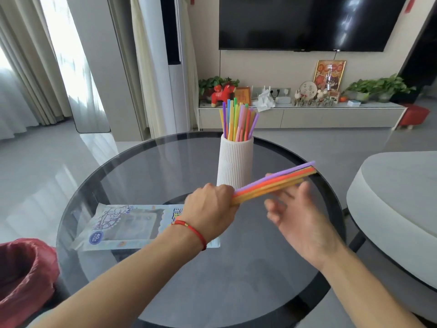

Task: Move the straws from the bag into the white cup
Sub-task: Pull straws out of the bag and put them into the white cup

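- I read "40" in a blue circle on the bag (123,227), lying flat left of centre on the glass table (236,292); other print is unclear
- My left hand (210,209) is clenched round one end of a straw bundle (274,182); it slants toward the upper right
- My right hand (300,223) is blurred, fingers (275,205) spread, just beneath the bundle; contact unclear
- More straws (237,120) stand upright in the white cup (233,162), centre frame
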Available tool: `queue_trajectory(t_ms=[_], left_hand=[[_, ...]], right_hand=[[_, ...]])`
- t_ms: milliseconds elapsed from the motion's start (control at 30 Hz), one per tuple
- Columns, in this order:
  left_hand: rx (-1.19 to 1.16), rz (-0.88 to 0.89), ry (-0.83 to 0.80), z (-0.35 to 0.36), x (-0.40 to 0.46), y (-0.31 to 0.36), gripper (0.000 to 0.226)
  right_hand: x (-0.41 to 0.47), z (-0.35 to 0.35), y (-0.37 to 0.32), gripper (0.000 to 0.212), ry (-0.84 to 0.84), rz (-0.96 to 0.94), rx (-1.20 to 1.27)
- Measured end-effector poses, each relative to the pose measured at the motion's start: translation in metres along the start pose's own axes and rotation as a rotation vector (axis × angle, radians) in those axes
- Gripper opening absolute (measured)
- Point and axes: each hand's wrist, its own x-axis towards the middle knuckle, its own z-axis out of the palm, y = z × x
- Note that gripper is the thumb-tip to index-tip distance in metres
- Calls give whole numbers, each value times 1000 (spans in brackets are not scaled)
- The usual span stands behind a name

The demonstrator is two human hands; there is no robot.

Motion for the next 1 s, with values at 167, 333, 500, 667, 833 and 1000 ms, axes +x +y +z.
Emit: queue_trajectory(t_ms=[167,333,500,667,833,1000], left_hand=[[-214,78,-113,11,-4,27,14],[-278,149,-142,11,-13,-9,53],[-201,103,-19,27,-27,-62,49],[-175,86,4,42,-36,-79,37],[-228,88,62,55,-44,-84,33],[-250,64,92,52,-36,-83,35]], right_hand=[[3,29,17,24,252,-192,-537],[5,27,-17,25,319,-359,-854],[27,23,-37,54,362,-438,-1470],[41,7,10,57,196,-259,-1529],[36,-8,14,48,246,-214,-1351],[31,-2,12,33,317,-279,-1229]])
